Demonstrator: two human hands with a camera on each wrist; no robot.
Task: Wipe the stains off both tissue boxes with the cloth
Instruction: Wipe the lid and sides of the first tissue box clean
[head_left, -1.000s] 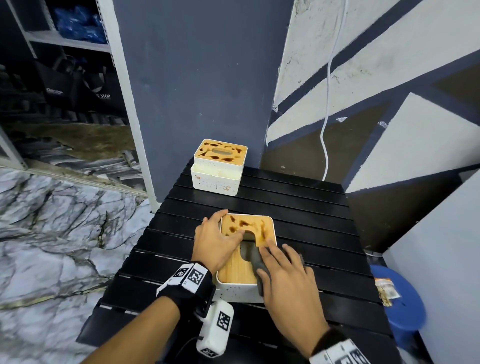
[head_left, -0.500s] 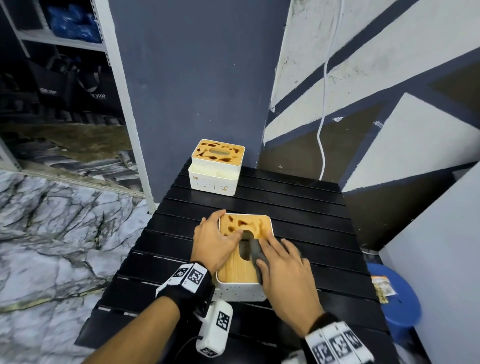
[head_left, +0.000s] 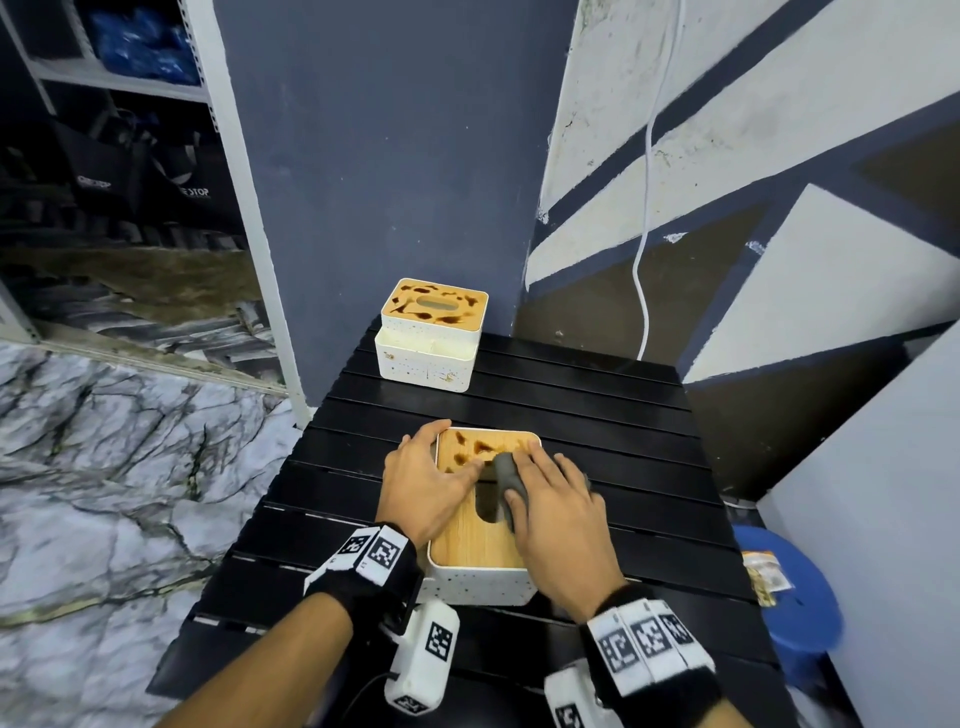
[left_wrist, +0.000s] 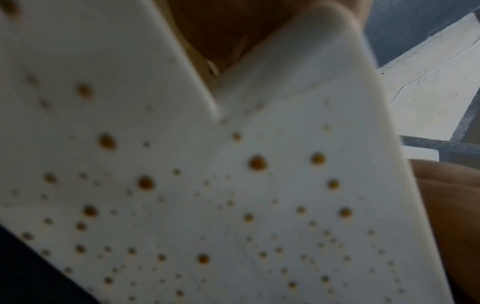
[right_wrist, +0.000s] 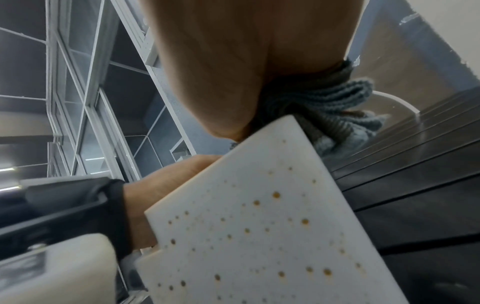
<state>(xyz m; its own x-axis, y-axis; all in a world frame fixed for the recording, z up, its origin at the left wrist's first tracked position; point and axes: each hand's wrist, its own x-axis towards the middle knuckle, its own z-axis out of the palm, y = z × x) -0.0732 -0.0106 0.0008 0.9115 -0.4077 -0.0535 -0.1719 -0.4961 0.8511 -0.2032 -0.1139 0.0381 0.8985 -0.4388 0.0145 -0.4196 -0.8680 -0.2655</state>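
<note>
Wiping of the near white speckled tissue box (head_left: 480, 519), bamboo-lidded, mid-counter.
Right hand (head_left: 558, 525) fingers flat, pressing the grey cloth (head_left: 506, 475); left hand (head_left: 426, 480) steadies. Stains sit at twelve o'clock: push firmly there.

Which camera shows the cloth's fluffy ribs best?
The right wrist view: the cloth bulges out ribbed beneath the right hand. The head view shows only a grey roll; the left wrist view shows none.

White, brown-speckled tissue boxes (head_left: 480, 584) with dark-stained wooden lids, a grey-blue cloth (head_left: 511, 475), black slatted table (head_left: 597, 415).
</note>
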